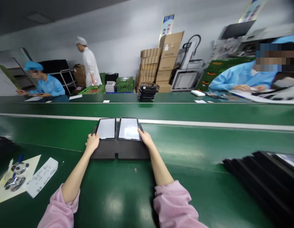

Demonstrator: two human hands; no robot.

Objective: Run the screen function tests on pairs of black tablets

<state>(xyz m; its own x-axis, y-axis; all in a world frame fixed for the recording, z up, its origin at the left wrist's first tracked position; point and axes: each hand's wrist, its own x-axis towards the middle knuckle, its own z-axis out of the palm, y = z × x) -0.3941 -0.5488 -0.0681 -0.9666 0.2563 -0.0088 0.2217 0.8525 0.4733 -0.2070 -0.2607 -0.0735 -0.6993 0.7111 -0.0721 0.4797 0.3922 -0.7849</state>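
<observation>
Black tray [132, 151] bearing two lit tablets [107, 129], left hand [92, 142] and right hand [146, 138] gripping its sides, green work surface [118, 193] beneath

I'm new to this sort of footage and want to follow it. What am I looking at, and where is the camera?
There is no robot here: these are a person's own bare hands, with pink sleeves. The single picture comes from a camera worn on that person's head, looking forward and down.

The left hand and right hand hold a black tray by its sides, with the right thumb at the edge of one of two tablets lying side by side on it. Their screens look pale and lit.

On the green surface, a handwritten paper strip lies to the left, and a black stack to the right. Across from the hands, other people work in blue or white clothing.
</observation>
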